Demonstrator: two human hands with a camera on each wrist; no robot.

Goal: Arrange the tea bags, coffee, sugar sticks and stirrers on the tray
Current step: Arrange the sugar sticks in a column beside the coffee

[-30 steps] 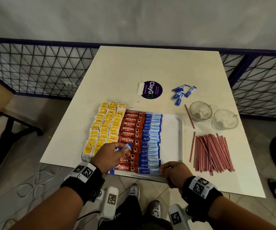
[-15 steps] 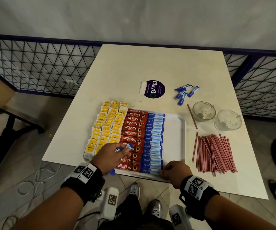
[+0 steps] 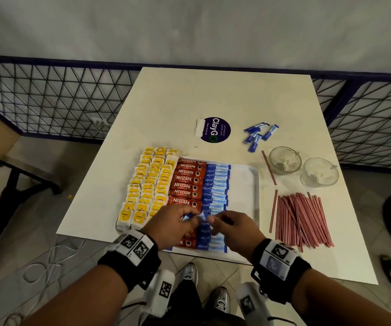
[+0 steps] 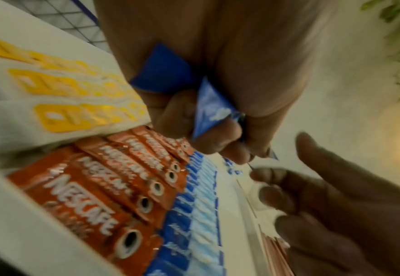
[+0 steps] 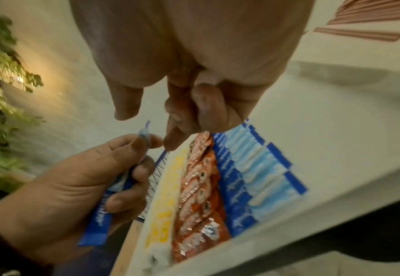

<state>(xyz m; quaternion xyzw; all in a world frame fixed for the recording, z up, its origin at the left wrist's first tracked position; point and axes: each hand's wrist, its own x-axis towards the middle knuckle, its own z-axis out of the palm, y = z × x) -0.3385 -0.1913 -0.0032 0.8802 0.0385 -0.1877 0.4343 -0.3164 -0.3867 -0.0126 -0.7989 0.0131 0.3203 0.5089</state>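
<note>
— Sugar sticks (image 3: 215,184): location and change?
— One column on the tray (image 3: 248,182), right of the coffee (image 3: 188,182). My left hand (image 3: 171,225) grips a small bunch (image 5: 104,211) above the near end. My right hand (image 3: 234,228) has left the tray's near edge and now meets the left, fingers loosely curled, holding nothing.
— Legible text?
— "NESCAFE CLASSIC" on coffee, "equal" on sugar, "ClayGo" on the table sticker (image 3: 215,130). Tea bags (image 3: 147,187) fill the left; stirrers (image 3: 300,217) lie beside the tray.
</note>
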